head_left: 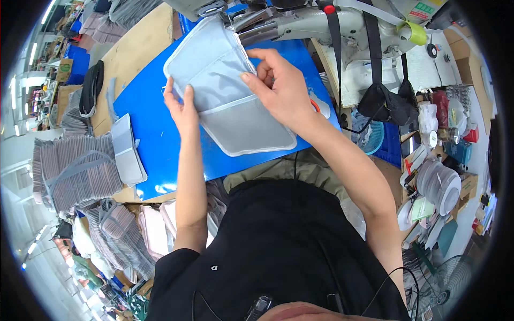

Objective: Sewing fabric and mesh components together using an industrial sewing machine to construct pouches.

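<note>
A light-grey fabric panel (214, 69) with a grey mesh pocket across its near part lies tilted over the blue tabletop (160, 144). Pale binding runs around its rounded edge. My left hand (183, 113) grips its left edge, thumb on top and fingers along the rim. On the opposite side, my right hand (284, 88) pinches the right edge between thumb and index finger. The far end of the panel reaches up to the metal parts of a sewing machine (300, 25). What lies beneath the panel is hidden.
Left of the blue top lies a similar grey panel (128, 152), beside a tied stack of grey panels (80, 174). Black straps (375, 59) hang at the machine's right. A teal basket (375, 138) stands below, near white spools (439, 184) and a fan (444, 291).
</note>
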A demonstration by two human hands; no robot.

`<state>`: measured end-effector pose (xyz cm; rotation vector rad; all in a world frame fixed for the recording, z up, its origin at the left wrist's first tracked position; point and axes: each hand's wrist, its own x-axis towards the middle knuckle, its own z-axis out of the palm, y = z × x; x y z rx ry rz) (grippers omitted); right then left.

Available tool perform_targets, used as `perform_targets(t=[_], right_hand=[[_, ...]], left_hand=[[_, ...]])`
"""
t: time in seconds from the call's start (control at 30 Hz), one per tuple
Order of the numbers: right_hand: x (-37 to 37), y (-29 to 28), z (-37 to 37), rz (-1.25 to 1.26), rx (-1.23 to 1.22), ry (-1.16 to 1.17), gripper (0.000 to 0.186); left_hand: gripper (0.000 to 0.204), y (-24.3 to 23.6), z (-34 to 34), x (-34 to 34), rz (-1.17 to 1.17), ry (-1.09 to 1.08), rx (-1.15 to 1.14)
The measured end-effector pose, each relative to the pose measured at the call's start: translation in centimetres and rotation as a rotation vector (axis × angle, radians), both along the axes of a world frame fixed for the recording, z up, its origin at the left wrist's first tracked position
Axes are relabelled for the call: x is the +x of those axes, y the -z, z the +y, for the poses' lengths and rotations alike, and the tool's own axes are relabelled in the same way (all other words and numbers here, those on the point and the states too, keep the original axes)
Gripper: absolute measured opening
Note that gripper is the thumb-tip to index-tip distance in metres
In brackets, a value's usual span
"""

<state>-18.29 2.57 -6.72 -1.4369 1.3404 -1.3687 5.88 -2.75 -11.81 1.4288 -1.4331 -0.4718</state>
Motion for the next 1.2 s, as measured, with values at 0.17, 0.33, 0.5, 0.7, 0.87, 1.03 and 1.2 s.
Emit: perform_targets(t=[0.17, 0.33, 0.5, 0.7, 0.87, 1.03, 1.2], right_hand=[[0.3, 0.4, 0.1, -0.362, 0.078, -0.183, 0.042], [0.8, -0.4, 0.0, -0.734, 0.072, -0.25, 0.042], [1.7, -1.5, -1.3, -0.924, 0.162, -0.242, 0.041], [1.2, -0.6, -2.5, -0.827, 0.138, -0.181, 0.038], [-3.0, -1.8, -1.5, -0.61, -0.072, 0.138, 0.028], [-6.9, -2.6, -3.6, -0.628, -0.245, 0.195, 0.025], [-1.6, -1.1, 1.4, -0.462, 0.012, 0.07, 0.02]], left_hand=[[0.053, 0.8, 1.9, 4.3, 0.394, 0.135, 0.261], [0.049, -2.9, 3.6, 4.6, 0.372, 0.087, 0.187], [0.046, -3.6, 1.9, 6.3, 0.458, 0.13, 0.172], [0.048, -5.9, -0.1, 5.8, 0.466, 0.16, 0.216], [0.05, -6.1, -0.5, 6.3, 0.502, 0.201, 0.24], [0.049, -5.1, -1.1, 6.6, 0.517, 0.185, 0.245], [0.047, -5.6, -1.2, 7.5, 0.533, 0.203, 0.286]])
